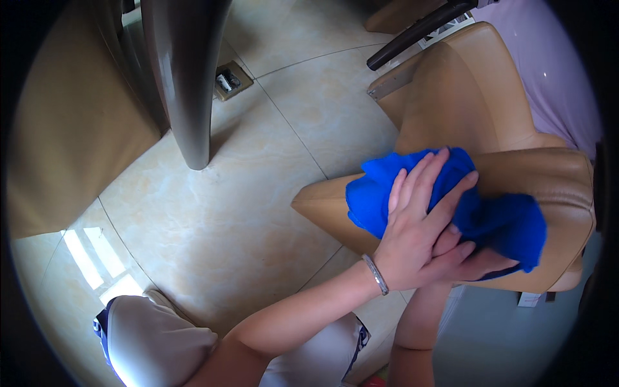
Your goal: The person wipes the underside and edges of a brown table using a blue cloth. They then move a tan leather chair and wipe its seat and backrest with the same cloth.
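A crumpled blue cloth point(515, 222) lies over the tan leather-look chair point(546, 169) on the right. On top of it, my left hand point(418, 225), with a silver-coloured bracelet point(375, 274) at the wrist, rests flat with spread fingers. Lower and to the right, my right hand point(483, 263) has its fingers in the cloth's folds, beside my left thumb. Part of the right hand is hidden by the cloth and by my left hand.
A dark, tapered furniture leg point(188, 96) stands on the tiled floor point(232, 232). Near it is a floor socket box point(234, 80). Another tan seat point(72, 135) fills the left. Lilac fabric point(556, 63) hangs behind the chair, beside a dark rod-like part point(416, 36).
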Action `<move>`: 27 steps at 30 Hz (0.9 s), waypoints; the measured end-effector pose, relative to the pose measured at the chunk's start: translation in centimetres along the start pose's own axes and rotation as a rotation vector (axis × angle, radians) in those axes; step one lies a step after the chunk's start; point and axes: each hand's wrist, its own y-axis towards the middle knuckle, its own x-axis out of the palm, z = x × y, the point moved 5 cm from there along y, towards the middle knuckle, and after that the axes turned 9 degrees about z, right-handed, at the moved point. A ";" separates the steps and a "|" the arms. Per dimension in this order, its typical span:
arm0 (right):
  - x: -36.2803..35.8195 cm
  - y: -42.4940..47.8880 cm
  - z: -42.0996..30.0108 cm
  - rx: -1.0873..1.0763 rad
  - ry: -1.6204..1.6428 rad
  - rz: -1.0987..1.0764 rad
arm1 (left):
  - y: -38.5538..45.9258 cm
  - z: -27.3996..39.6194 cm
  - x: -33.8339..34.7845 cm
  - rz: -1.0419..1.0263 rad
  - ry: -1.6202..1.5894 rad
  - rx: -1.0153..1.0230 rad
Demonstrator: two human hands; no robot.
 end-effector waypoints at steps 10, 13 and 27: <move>5.1 -6.8 -11.6 -0.078 0.143 -0.144 | -10.5 -15.2 -4.1 0.195 0.175 -0.251; 7.3 -10.7 -15.9 -0.019 0.284 -0.234 | -14.3 -21.0 -6.3 0.228 0.058 -0.535; 2.1 -3.2 -8.0 0.172 0.440 0.049 | -7.3 -10.8 -3.4 -0.186 0.077 -0.265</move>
